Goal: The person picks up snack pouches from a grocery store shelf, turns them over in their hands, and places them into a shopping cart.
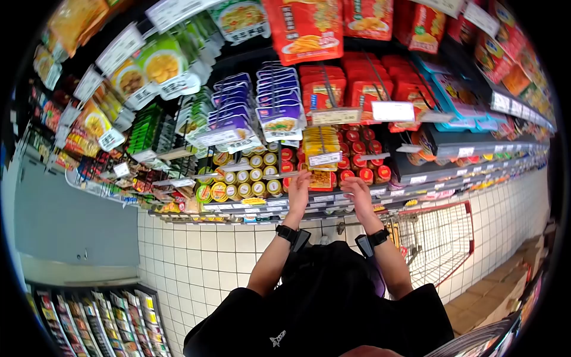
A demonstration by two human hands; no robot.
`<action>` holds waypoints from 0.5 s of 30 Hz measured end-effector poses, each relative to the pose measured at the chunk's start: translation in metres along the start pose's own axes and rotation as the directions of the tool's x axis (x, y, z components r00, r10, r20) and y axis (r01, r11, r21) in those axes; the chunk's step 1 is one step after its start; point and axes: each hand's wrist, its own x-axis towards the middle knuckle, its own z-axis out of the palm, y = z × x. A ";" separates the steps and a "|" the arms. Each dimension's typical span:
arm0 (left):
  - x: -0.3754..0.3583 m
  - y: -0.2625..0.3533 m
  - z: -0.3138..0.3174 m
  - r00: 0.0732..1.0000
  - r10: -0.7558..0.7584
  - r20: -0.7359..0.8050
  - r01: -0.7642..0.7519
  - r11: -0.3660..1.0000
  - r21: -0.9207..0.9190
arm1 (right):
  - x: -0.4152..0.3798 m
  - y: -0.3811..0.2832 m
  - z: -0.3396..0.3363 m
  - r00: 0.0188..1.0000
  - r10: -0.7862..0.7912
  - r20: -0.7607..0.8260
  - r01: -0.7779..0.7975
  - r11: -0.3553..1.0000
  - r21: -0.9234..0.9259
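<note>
My left hand is raised at the shelf front, fingers stretched upward, right at the left edge of a red-and-yellow food packet. This packet shows below a hanging row of yellow packets and its price tag. To the right of the packet, my right hand is open with its fingers apart, pointing toward the shelf. It overlaps the front of the red-lidded jars in this view. Both wrists wear black bands with a device.
Gold-lidded jars stand left of my hands. Purple packets and red packets hang above on hooks with protruding price tags. A shopping cart stands at my right on the tiled floor. A grey cabinet is at far left.
</note>
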 end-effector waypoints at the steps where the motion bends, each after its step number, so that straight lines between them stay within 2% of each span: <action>1: 0.006 -0.008 -0.005 0.997 0.059 -0.052 -0.060 0.998 -0.021 | 0.010 0.006 0.004 1.000 -0.001 0.018 0.001 1.000 -0.010; 3: 0.016 -0.012 -0.010 0.994 0.080 -0.076 -0.080 0.997 0.007 | 0.031 0.019 0.013 0.982 -0.180 -0.057 0.169 0.972 -0.161; 5: 0.021 -0.008 -0.009 0.997 0.063 -0.053 -0.058 0.994 0.096 | 0.046 0.027 0.017 0.987 -0.148 -0.056 0.134 0.971 -0.196; 6: 0.026 -0.006 -0.010 1.000 0.027 0.007 -0.027 0.994 0.102 | 0.050 0.029 0.022 0.970 -0.240 -0.046 0.212 0.921 -0.326; 7: 0.032 -0.002 -0.005 0.996 0.072 0.058 -0.080 0.985 0.152 | 0.056 0.027 0.029 0.942 -0.334 -0.018 0.291 0.845 -0.448; 10: 0.032 0.013 0.000 0.992 0.010 0.127 -0.033 0.984 0.177 | 0.065 0.030 0.031 0.954 -0.299 0.002 0.266 0.843 -0.467; 12: 0.038 0.011 0.001 0.993 -0.050 0.107 0.009 0.938 0.346 | 0.068 0.030 0.032 0.958 -0.285 0.026 0.262 0.839 -0.477; 15: 0.040 0.007 0.002 0.991 -0.015 0.132 -0.030 0.941 0.338 | 0.065 0.026 0.039 0.950 -0.305 0.072 0.305 0.848 -0.433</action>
